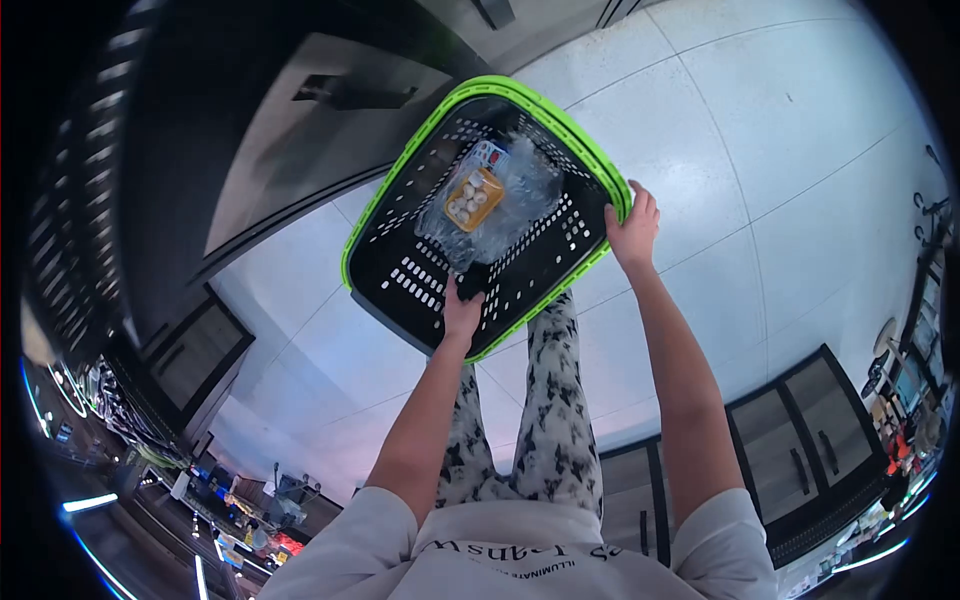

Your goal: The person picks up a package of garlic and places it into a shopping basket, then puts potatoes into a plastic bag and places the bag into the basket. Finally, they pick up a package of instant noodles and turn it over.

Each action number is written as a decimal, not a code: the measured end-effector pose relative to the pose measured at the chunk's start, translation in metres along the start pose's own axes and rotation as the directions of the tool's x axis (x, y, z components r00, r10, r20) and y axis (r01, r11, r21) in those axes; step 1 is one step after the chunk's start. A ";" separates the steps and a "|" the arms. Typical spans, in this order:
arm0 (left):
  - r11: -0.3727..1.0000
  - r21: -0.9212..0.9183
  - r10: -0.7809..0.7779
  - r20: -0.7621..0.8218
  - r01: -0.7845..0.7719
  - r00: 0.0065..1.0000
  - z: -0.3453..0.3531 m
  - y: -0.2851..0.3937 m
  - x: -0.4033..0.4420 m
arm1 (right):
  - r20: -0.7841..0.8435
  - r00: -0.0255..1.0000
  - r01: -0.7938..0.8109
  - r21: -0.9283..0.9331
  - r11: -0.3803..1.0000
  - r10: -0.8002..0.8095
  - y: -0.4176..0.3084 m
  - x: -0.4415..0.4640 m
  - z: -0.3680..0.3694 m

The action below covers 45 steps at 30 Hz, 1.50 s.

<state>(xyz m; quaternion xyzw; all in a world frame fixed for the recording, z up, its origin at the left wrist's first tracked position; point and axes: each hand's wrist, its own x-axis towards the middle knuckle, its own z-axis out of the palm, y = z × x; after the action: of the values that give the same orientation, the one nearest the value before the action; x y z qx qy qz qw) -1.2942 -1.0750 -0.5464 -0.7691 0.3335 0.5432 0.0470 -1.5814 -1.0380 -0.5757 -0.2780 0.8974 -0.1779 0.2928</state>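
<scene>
A deep black plastic basket with slotted walls and a lime-green rim (pixel 575 130) is tilted in front of the person, its open top facing the head camera, above a floor of large pale tiles (pixel 800 200). The right hand (pixel 635 235) grips the basket at the right side of its rim, thumb over the inner edge and fingers around the outside. The left hand (pixel 462 312) reaches over the near part of the rim into the basket, its thumb and fingers narrowly apart just beside the near end of a crumpled clear plastic bag (pixel 530 195); whether they pinch the plastic, I cannot tell. Within the basket, among the clear plastic, lies a small yellow-orange tray of whitish rounded pieces (pixel 474 200), with a blue-and-white packet bearing a red spot (pixel 490 154) just beyond it. Dark-framed cabinets with grey panels (pixel 325 125) stand at the far left, and similar dark-edged grey cupboards (pixel 790 440) stand near on the right.
</scene>
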 end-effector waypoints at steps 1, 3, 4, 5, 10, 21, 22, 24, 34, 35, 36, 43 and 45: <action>0.999 -0.038 0.011 0.101 -0.007 0.995 0.010 0.011 0.012 | -0.061 0.998 -0.014 0.106 0.994 0.021 0.010 0.002 0.016; 0.991 0.024 0.131 0.134 -0.135 0.982 0.042 0.023 0.057 | -0.187 0.980 -0.022 0.262 0.965 0.073 0.031 0.004 0.050; 0.961 0.099 0.247 0.117 -0.259 0.962 0.060 0.016 0.094 | -0.213 0.970 -0.056 0.261 0.964 0.114 0.035 0.002 0.055; 0.912 0.173 0.358 0.105 -0.371 0.928 0.078 0.008 0.131 | -0.231 0.961 -0.088 0.260 0.961 0.151 0.034 0.000 0.051; 0.862 0.251 0.432 0.090 -0.440 0.898 0.166 0.034 0.205 | -0.263 0.949 -0.107 0.245 0.964 0.172 0.051 -0.006 0.054; 0.692 0.573 0.372 0.238 -0.439 0.897 0.140 -0.023 0.219 | -0.281 0.946 -0.098 0.225 0.969 0.161 0.047 -0.019 0.061; 0.726 0.579 0.285 0.236 -0.371 0.929 0.130 -0.022 0.212 | -0.281 0.950 -0.086 0.181 0.980 0.135 0.044 -0.013 0.055; 0.848 0.473 0.219 0.096 -0.238 0.971 0.127 -0.021 0.211 | -0.282 0.955 -0.053 0.134 0.990 0.090 0.041 0.003 0.047; 0.983 0.081 0.110 0.448 -0.163 0.887 0.201 -0.039 0.249 | -0.254 0.966 0.032 -0.043 0.999 -0.042 0.035 0.036 0.039; 0.941 0.152 0.200 0.468 -0.301 0.861 0.205 -0.042 0.250 | -0.249 0.968 0.013 -0.049 0.999 -0.025 0.034 0.036 0.038; 0.880 0.276 0.230 0.464 -0.386 0.856 0.200 -0.017 0.220 | -0.245 0.969 0.013 -0.062 0.998 -0.028 0.031 0.036 0.038; 0.999 0.027 -0.007 0.807 -0.025 0.591 0.111 0.006 0.065 | -0.263 0.964 0.017 -0.111 0.994 -0.045 0.026 0.037 0.038; 0.997 0.082 -0.073 0.769 0.016 0.635 0.092 -0.008 0.048 | -0.252 0.967 -0.002 -0.114 0.993 -0.027 0.022 0.040 0.035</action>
<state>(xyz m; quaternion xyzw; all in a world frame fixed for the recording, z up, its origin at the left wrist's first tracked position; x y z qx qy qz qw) -1.3545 -1.0512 -0.6271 -0.4701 0.2805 0.8063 0.2240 -1.5958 -1.0502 -0.6302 -0.2750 0.9343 -0.1625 0.1583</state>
